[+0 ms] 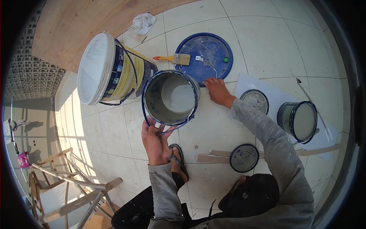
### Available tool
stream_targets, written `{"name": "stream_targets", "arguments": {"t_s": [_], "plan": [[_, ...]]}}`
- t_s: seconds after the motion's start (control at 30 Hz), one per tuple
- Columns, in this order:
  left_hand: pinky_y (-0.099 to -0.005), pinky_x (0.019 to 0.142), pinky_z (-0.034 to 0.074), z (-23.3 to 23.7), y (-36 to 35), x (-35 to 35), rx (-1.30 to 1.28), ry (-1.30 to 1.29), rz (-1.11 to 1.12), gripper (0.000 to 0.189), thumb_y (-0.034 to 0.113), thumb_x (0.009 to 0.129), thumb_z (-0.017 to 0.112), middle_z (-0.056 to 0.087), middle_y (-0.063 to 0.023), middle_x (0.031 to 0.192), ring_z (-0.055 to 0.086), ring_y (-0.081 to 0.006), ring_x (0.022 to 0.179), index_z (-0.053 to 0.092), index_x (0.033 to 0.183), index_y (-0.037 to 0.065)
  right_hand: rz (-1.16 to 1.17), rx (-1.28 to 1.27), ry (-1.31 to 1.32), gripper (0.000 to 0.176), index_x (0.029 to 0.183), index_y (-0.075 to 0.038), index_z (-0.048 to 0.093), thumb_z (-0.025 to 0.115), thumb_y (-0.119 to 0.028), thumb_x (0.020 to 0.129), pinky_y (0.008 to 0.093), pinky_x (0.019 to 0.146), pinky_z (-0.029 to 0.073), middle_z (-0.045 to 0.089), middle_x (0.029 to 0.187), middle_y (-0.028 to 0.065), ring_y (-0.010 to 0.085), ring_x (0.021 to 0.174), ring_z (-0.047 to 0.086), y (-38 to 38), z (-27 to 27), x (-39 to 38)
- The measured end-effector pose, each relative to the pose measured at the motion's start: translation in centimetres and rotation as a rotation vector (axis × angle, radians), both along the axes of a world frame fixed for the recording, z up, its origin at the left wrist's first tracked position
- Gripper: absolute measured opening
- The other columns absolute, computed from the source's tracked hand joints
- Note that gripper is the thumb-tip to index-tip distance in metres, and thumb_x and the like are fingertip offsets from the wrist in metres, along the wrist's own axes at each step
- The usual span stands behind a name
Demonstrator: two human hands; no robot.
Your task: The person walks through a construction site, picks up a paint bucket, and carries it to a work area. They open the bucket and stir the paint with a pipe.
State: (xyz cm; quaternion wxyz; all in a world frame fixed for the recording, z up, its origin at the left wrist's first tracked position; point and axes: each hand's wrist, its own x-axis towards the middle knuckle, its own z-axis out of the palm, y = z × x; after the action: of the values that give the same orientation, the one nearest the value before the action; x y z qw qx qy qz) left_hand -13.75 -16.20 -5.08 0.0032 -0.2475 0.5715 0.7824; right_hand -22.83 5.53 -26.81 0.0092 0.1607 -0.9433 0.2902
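A paint bucket (pixel 170 97) with grey paint low inside stands tilted near the middle. My left hand (pixel 156 141) is closed on its near rim and handle. My right hand (pixel 218 91) is just right of the bucket, at the near edge of a round blue lid (pixel 207 49); its fingers are pressed together, and what they hold, if anything, cannot be made out. On that lid rests the bristle end of a brush (pixel 182 59) with an orange handle. Left of the bucket is a large white-rimmed pail (pixel 101 70) with a yellow and blue label.
A smaller can of grey paint (pixel 299 121) and a round lid (pixel 254 102) are on a white sheet (pixel 244 82) at right. Another lid (pixel 244 158) lies near my feet by wooden strips (pixel 213 158). A wooden frame (pixel 72 194) is lower left, a plastic bag (pixel 142 23) above.
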Motion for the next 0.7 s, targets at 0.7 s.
{"name": "stream_targets", "arguments": {"t_s": [0.7], "plan": [[-0.0495, 0.076, 0.060, -5.4, 2.5, 3.8, -0.012, -0.157, 0.001, 0.030, 0.003, 0.090, 0.036, 0.050, -0.0174, 0.118, 0.059, -0.0327, 0.102, 0.038, 0.120, -0.003, 0.253, -0.121, -0.197, 0.037, 0.111, 0.005, 0.060, 0.054, -0.004, 0.075, 0.0401, 0.092, 0.036, 0.055, 0.116, 0.0163, 0.0306, 0.117, 0.047, -3.8, 2.1, 19.1]]}}
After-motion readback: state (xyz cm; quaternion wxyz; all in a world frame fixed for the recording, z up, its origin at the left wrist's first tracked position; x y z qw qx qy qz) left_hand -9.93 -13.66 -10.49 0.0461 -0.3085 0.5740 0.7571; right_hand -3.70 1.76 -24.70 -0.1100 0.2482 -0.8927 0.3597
